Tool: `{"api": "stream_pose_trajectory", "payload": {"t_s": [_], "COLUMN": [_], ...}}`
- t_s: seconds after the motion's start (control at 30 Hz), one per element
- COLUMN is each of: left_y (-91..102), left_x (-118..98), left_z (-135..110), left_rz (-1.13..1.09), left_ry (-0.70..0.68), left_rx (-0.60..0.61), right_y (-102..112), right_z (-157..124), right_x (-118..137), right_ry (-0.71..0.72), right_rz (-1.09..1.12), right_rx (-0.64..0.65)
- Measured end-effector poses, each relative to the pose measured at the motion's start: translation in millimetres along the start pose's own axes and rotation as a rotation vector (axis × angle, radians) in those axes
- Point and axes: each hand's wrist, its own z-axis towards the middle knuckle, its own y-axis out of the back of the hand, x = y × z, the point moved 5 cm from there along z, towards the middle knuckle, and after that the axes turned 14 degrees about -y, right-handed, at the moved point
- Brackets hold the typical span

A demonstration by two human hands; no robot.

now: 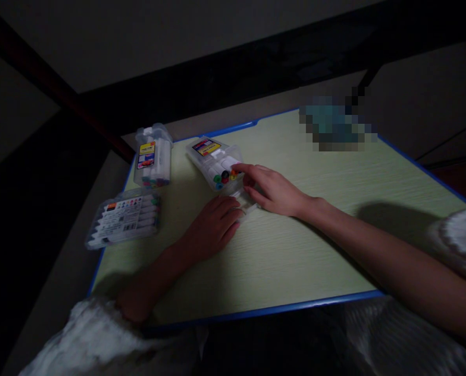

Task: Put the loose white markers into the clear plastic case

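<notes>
A clear plastic marker case (pixel 207 159) lies on the table with its lid (pixel 245 201) swung out towards me. Colored marker ends, including green, black, red and orange, show at its mouth. My left hand (pixel 211 227) grips the lid's left side, fingers curled over the edge. Reaching in from the right, my right hand (pixel 274 189) has its index finger stretched to the orange-capped marker (pixel 236 173) at the case's right side. Its thumb rests by the lid, apart from the index finger, and the other fingers are bent and partly hidden.
A second marker case (pixel 154 156) stands at the back left. Another case of markers (pixel 125 219) lies flat at the left edge, slightly overhanging it. A blurred greenish item (pixel 330 125) sits at the back right. The pale table (pixel 295 261) has a blue rim.
</notes>
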Motion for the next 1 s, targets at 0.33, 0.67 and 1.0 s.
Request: {"api": "stream_pose_trajectory", "payload": {"t_s": [0.33,0.67,1.0], "left_y": [-0.6,-0.9,-0.9], "left_x": [1.1,0.6,0.1], "left_z": [-0.9,-1.2,-1.1], "left_rz": [-0.023,-0.015,-0.013], "left_ry": [0.012,0.017,0.0], "left_rx": [-0.009,-0.005,-0.011], "right_y": [-1.1,-0.5,-0.6], "right_z": [0.0,-0.2,-0.1], "right_x": [-0.6,0.5,0.6], "right_ry": [0.002,0.009,0.001], "right_rz": [0.007,0.008,0.005], "right_rx": [0.015,0.004,0.014]}}
